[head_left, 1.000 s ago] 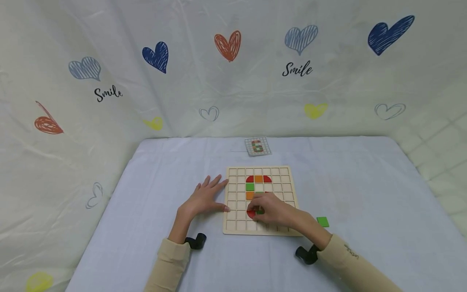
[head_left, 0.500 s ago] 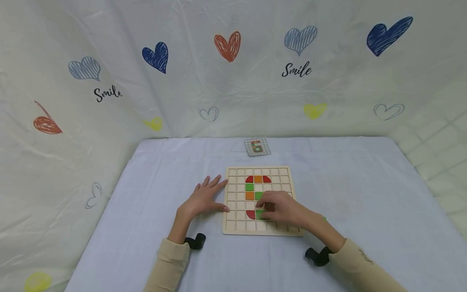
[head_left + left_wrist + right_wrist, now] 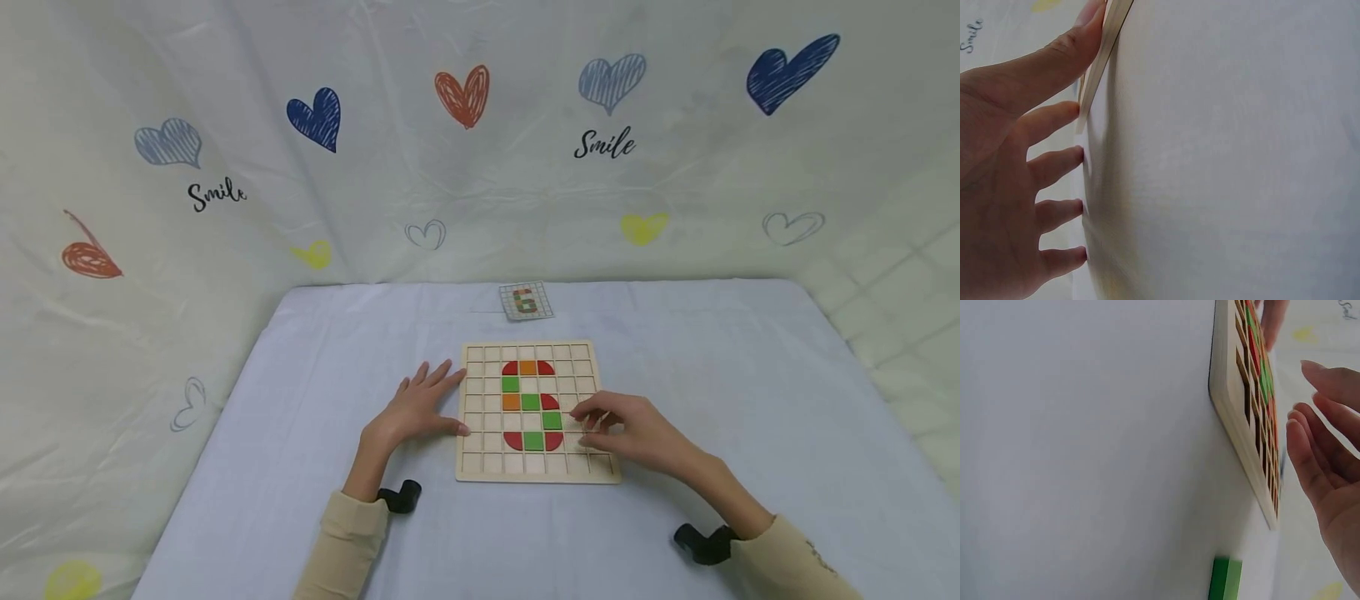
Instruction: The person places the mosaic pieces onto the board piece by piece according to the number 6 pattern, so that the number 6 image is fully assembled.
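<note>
A light wooden grid board [image 3: 480, 464] lies on the white table, with several red, orange and green tiles set in its cells. My left hand [image 3: 415, 410] rests at the board's left edge, fingers spread; its thumb [image 3: 1063, 65] and index fingertip touch the rim. Over the right columns hovers my right hand [image 3: 633, 429], its fingers loosely bent and the thumb apart, holding nothing. Nearest to it on the board are a green tile [image 3: 551, 421] and a red rounded tile [image 3: 553, 441]. One loose green tile [image 3: 1225, 581] lies beside the board in the right wrist view; the right arm hides it from the head view.
Behind the board lies a small card [image 3: 527, 302] printed with a grid and a coloured figure like a 6. A white curtain [image 3: 525, 183] with hearts and "Smile" lettering hangs at the table's back edge.
My right hand has moved right, from the lower middle cells to the board's right side, uncovering tiles in those cells. The loose green tile is now behind the arm. The left hand stays put.
</note>
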`<state>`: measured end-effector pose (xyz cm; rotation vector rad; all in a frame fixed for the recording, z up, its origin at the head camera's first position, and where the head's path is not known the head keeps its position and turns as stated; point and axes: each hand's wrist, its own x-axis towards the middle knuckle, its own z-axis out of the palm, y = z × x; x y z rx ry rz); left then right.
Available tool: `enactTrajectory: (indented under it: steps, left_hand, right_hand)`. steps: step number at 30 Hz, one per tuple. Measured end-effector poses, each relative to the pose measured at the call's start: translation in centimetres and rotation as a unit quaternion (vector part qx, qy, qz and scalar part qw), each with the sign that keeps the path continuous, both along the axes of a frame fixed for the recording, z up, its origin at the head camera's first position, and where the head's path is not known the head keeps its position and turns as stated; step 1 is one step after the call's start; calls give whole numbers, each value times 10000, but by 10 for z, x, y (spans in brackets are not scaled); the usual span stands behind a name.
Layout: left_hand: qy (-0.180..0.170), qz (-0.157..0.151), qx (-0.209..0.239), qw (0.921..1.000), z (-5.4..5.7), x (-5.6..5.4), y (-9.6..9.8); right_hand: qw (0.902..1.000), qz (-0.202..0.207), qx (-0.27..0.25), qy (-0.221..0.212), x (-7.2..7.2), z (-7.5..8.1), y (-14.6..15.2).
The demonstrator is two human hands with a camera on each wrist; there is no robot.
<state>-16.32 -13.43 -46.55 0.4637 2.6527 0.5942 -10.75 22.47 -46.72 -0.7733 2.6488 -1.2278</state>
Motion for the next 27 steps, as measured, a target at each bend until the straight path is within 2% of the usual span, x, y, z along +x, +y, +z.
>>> enactTrajectory:
  steps: [6,11,18,27]
  left_hand:
    - [-12,15,19,10000,0,0,0]
    - [-27,31,10,10000,0,0,0]
    - [-30,33,-36,10000,1,1,1]
    - [-38,69,-27,10000,2,1,1]
  right_hand:
    - [9994,-313,-49,123,8,-2,22]
    - [9981,-569,132,217,15,0,37]
    - [9937,-882,375,584,26,-3,58]
    - [9898,-916,747,800,32,-10,77]
